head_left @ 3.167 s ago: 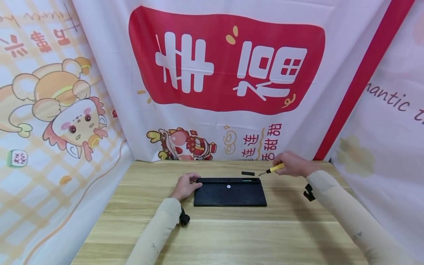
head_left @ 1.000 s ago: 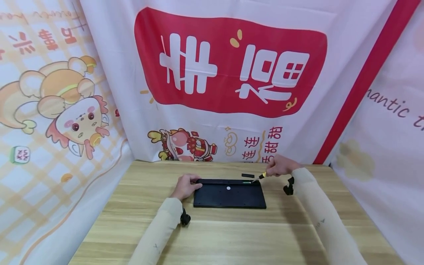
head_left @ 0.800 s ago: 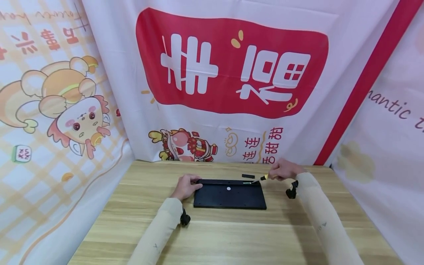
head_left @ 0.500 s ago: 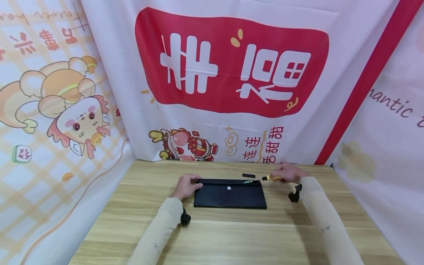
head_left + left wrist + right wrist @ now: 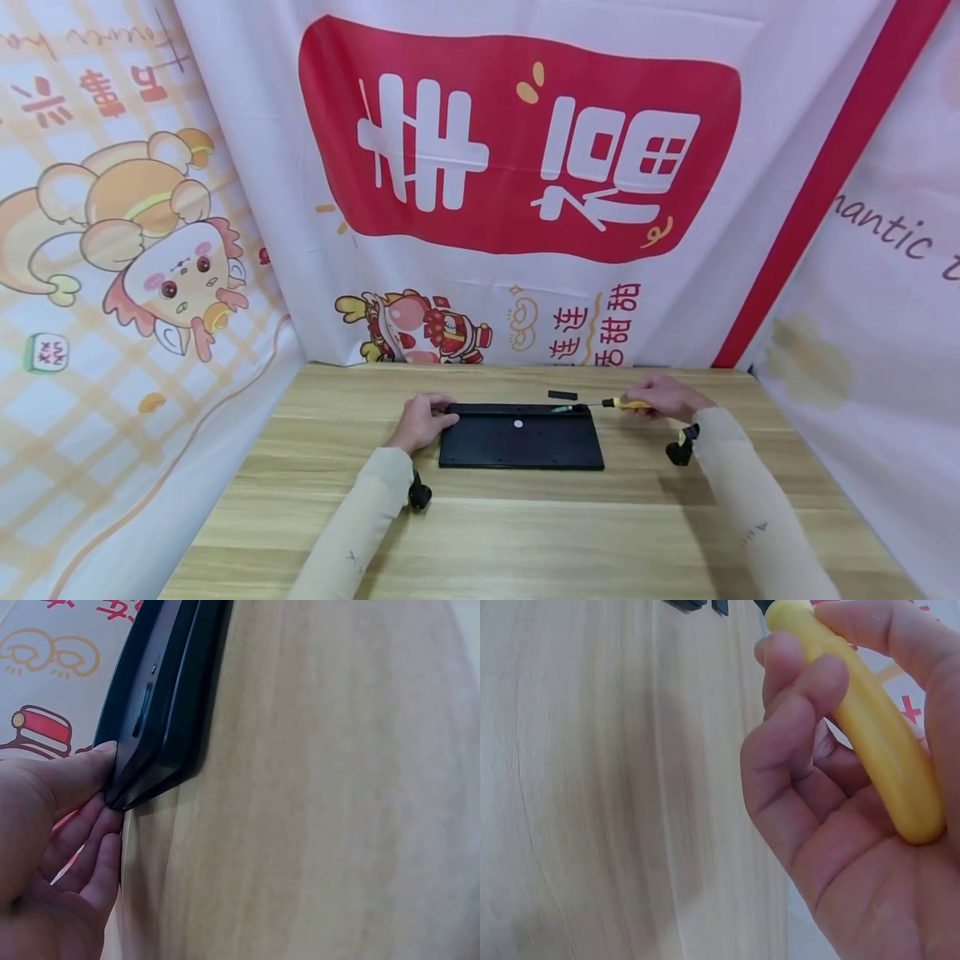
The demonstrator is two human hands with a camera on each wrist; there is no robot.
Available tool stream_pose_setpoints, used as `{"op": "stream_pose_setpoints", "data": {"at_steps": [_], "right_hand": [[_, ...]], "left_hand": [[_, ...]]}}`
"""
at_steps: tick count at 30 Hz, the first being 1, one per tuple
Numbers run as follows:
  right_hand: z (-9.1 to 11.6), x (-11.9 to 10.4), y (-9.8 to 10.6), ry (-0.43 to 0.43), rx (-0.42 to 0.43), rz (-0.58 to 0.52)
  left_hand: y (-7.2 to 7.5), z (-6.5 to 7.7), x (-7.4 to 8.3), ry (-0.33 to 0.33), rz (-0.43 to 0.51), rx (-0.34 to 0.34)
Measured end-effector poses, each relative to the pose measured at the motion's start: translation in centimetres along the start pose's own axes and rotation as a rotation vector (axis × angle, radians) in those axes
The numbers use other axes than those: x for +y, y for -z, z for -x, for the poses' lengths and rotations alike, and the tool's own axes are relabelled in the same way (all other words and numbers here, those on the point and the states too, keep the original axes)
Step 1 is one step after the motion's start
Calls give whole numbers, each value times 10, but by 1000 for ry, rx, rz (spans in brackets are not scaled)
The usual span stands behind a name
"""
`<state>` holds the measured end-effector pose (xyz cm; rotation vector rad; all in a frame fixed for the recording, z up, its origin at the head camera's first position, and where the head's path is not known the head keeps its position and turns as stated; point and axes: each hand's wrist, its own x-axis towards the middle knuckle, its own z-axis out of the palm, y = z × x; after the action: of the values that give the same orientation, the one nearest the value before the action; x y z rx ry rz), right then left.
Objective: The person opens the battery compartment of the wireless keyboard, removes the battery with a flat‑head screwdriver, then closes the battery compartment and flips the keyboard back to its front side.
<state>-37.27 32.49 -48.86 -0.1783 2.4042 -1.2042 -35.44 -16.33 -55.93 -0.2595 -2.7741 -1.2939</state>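
Observation:
A black keyboard lies face down on the wooden table, a round white sticker on its back. My left hand pinches its far left corner; in the left wrist view the thumb is on top and the fingers lie against the edge. My right hand grips a screwdriver by its yellow handle. The screwdriver's thin shaft points left, with its tip at the open battery compartment near the far right corner. A green battery shows there, slightly slanted.
A small black battery cover lies just behind the keyboard. Printed cloth hangs along the table's back edge and on both sides. Bare wooden tabletop extends in front of the keyboard.
My right hand has brought the screwdriver to the compartment, then drawn back a little to the right. The battery has gone from lying straight to slanted. My left hand keeps its place.

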Motion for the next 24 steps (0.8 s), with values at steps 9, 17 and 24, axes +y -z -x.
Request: {"op": "stream_pose_setpoints", "data": {"at_steps": [9,17,24], "right_hand": [[18,5,11,63,111,109],[26,22,8,81,284,224],[29,44,4,72,396,217]], "left_hand": [[-2,-2,-5,30,24,-6],[0,1,-4,27,29,-14],[1,2,-1,28,38,-13]]}}
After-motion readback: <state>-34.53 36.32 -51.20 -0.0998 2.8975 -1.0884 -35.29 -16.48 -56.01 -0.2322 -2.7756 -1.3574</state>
